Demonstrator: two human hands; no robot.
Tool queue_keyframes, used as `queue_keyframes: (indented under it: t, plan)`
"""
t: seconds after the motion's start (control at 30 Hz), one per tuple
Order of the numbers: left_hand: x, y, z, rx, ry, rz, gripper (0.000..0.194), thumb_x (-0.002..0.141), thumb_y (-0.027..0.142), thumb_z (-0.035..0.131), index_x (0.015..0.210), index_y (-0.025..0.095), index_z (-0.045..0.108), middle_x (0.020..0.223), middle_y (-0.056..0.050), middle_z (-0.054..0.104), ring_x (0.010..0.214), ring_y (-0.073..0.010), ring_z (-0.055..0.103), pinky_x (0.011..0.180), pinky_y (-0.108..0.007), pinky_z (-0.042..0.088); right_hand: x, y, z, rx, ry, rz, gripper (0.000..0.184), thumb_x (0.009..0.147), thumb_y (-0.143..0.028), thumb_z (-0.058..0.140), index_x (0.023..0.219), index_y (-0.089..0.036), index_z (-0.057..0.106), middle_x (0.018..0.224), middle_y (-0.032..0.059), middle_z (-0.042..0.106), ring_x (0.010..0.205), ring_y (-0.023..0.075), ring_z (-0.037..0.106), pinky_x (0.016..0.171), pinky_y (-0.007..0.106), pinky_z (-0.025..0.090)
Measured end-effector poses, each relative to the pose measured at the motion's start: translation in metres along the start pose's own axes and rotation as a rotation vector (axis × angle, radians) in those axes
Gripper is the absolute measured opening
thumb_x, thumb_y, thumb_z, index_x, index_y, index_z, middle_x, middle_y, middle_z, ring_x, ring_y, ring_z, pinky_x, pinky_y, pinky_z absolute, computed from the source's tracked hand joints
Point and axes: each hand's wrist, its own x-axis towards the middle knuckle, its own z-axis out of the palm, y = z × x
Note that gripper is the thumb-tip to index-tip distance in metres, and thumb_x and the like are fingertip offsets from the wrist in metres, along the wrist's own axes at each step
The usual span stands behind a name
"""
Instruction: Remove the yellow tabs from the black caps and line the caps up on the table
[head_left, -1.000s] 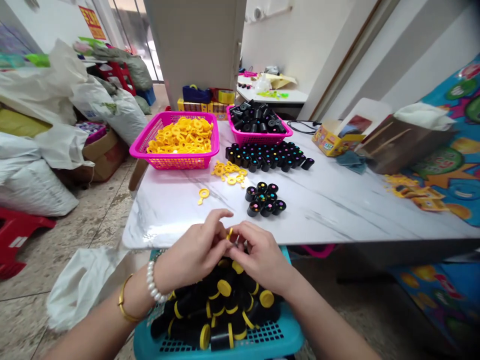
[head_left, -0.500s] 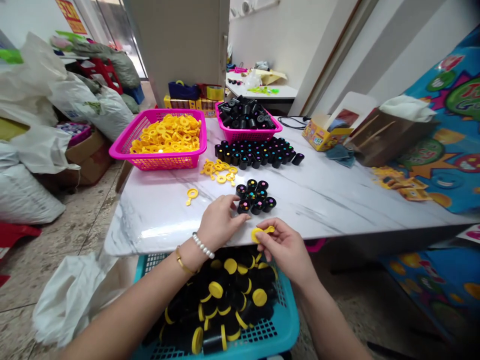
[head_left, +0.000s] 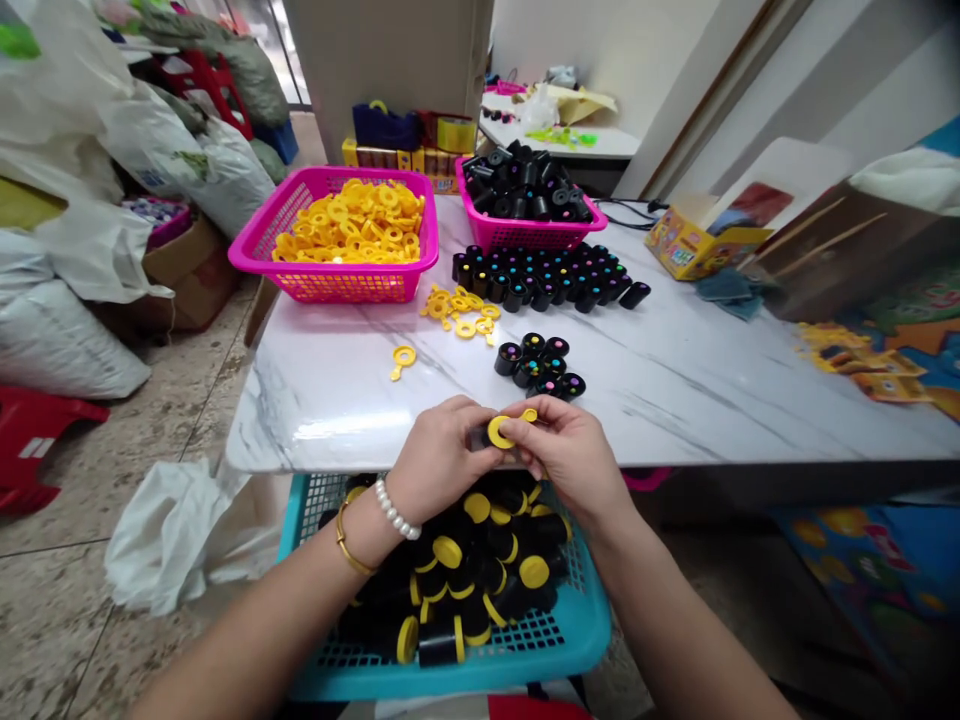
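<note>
Left hand (head_left: 442, 452) has come back from the cluster (head_left: 553, 367) to the near edge of the table (head_left: 315, 400), its fingers clamped on a black cylinder (head_left: 478, 437); right hand (head_left: 574, 458) pinches a yellow ring (head_left: 493, 432) right beside it, teal basket (head_left: 594, 635) below.

On the table (head_left: 712, 405), a ring basket (head_left: 341, 286) stands left of a cylinder basket (head_left: 517, 236).

The left hand (head_left: 448, 448) is leaving the cluster (head_left: 526, 374), which is now standing one short at its front left, and is gripping a black cylinder (head_left: 477, 438) by the surface's (head_left: 322, 410) near edge. The right hand (head_left: 574, 452), apart from it moments ago, is holding the yellow ring (head_left: 493, 432) up to that cylinder.
</note>
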Motion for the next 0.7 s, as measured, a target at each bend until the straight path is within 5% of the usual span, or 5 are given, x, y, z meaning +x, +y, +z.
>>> queue_keyframes:
  t: [0.23,0.5,0.7]
  plan:
    - [0.001,-0.002,0.001,0.038,-0.032,0.037,0.006,0.078,0.024,0.065,0.082,0.022,0.067,0.066,0.002,0.055,0.064,-0.012,0.052,0.061,-0.023,0.037,-0.001,0.004,0.01,0.106,0.109,0.006,0.024,0.069,-0.033,0.076,0.077,-0.016,0.061,0.045,-0.0055,0.055,0.033,0.0064,0.044,0.031,0.017,0.037]
    - [0.001,0.001,0.001,0.046,-0.022,0.004,0.009,0.077,0.028,0.065,0.079,0.019,0.067,0.069,0.0,0.063,0.065,-0.014,0.057,0.062,-0.024,0.039,-0.003,0.01,0.013,-0.02,0.134,-0.094,0.022,0.077,-0.033,0.07,0.078,-0.02,0.052,0.045,-0.0083,0.052,0.032,0.0055,0.043,0.031,0.015,0.035]
    - [0.007,0.005,-0.018,-0.364,-0.314,-0.202,0.027,0.085,0.038,0.049,0.092,0.016,0.063,0.068,-0.001,0.067,0.047,-0.0103,0.058,0.046,-0.02,0.04,-0.006,0.012,0.014,-0.063,0.135,-0.159,0.023,0.079,-0.036,0.068,0.083,-0.02,0.051,0.065,-0.0061,0.057,0.038,0.0065,0.05,0.033,0.018,0.044]
